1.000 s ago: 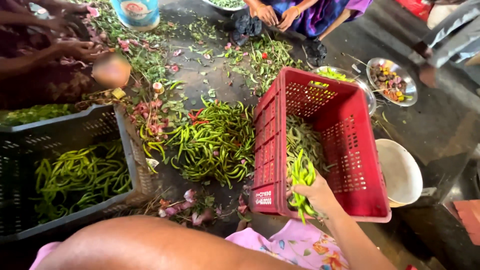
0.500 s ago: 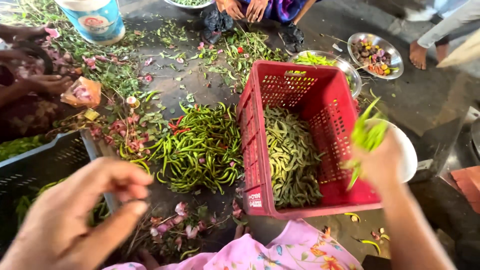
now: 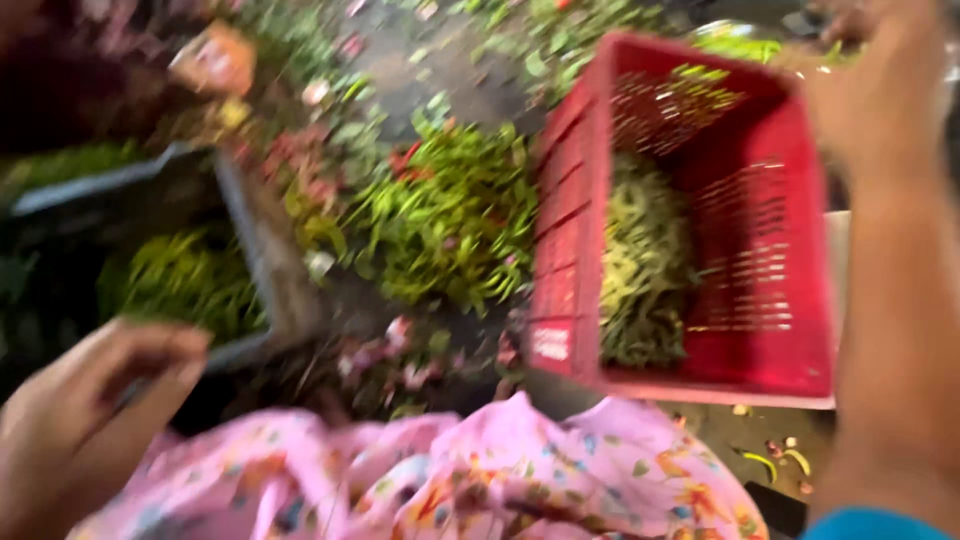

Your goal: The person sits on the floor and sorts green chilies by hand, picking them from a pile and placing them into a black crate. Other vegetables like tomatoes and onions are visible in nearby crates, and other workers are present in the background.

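Note:
The view is heavily blurred. A red plastic crate (image 3: 570, 200) stands in front of me, partly filled with green chillies (image 3: 640, 260). My right hand (image 3: 880, 90) is raised over the crate's far right corner, its forearm running down the right edge. The blur hides whether it holds anything. My left hand (image 3: 90, 400) hovers low at the left with its fingers curled together and nothing visible in them. It is close to the near corner of a grey crate (image 3: 245, 230) that also holds green chillies (image 3: 180, 280).
A loose heap of green chillies (image 3: 450, 210) lies on the ground between the two crates, among scattered stems and pink scraps. Pink patterned cloth (image 3: 480, 480) covers my lap. Another person's hand (image 3: 215, 60) is at the far left.
My right hand lifted a bunch of chillies out of the red crate and swung up to the right. My left hand came into view at the lower left. The camera has tilted closer.

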